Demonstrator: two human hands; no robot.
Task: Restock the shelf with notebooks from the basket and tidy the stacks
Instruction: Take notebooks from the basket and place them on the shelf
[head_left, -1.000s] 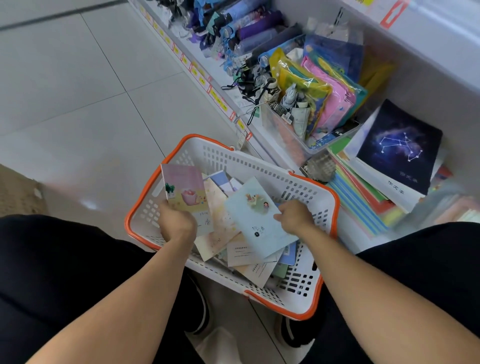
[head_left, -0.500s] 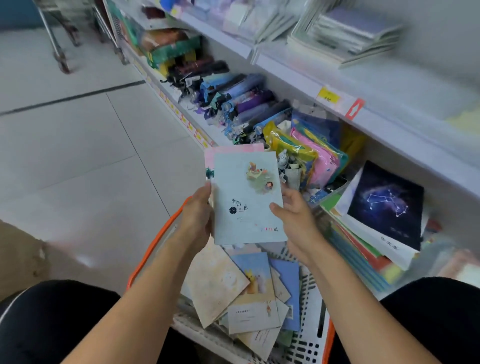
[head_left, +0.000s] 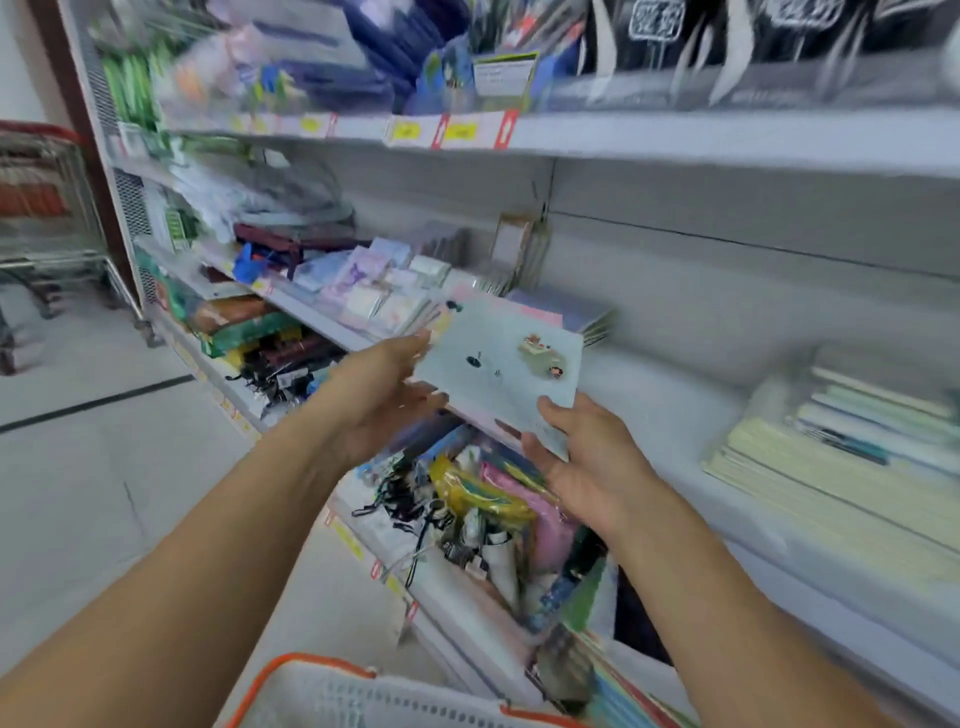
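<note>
Both hands hold a pale blue notebook (head_left: 498, 364) with a small cartoon picture, and a pink one lies under it. My left hand (head_left: 379, 395) grips the left edge with the thumb on top. At the lower right corner my right hand (head_left: 587, 462) pinches it. The notebooks hover at the front edge of the middle white shelf (head_left: 660, 415), next to a purple stack of notebooks (head_left: 566, 312). The white basket with the orange rim (head_left: 311, 670) shows only at the bottom edge of the view.
A pile of pale green and cream notebooks (head_left: 841, 457) lies on the same shelf to the right. Small pastel notepads (head_left: 374, 286) sit to the left. The lower shelf holds coloured pouches (head_left: 483, 493) and cords. A shopping cart (head_left: 47, 208) stands at far left.
Both hands took the two notebooks out of the basket, put them together and raised them to the middle shelf. The view swung up from the basket to the shelves.
</note>
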